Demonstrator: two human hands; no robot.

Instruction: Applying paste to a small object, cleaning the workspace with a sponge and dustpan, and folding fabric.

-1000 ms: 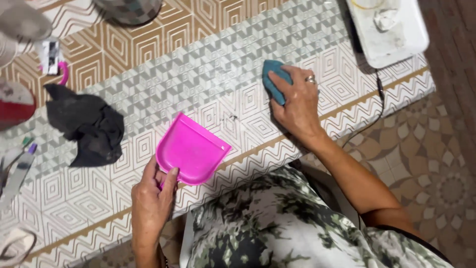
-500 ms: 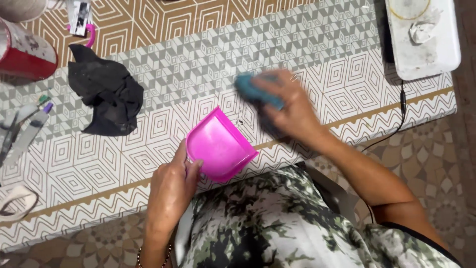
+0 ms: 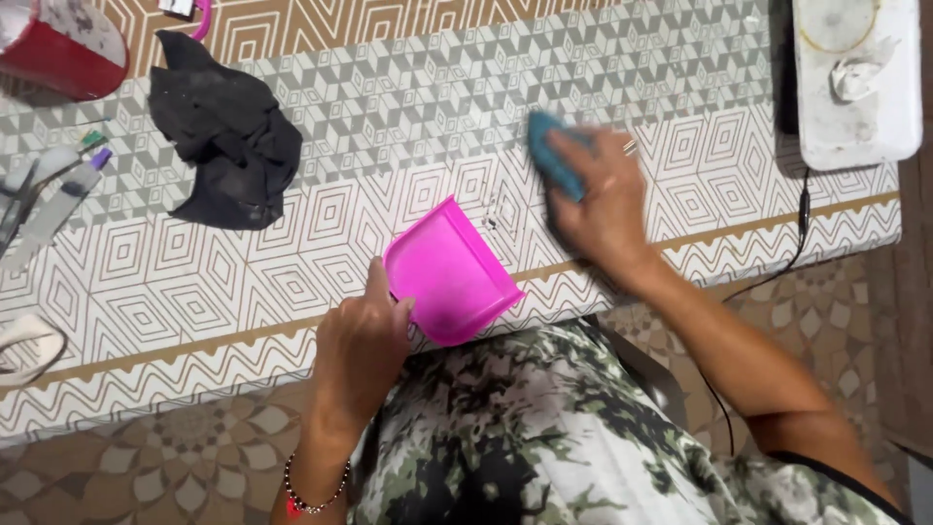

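The right hand (image 3: pixel 603 199), fingers pressing a teal cloth (image 3: pixel 554 156) flat on the tabletop (image 3: pixel 194 292), lies up-right of the pink dustpan (image 3: pixel 452 272) gripped at the edge by the left hand (image 3: pixel 360 340).
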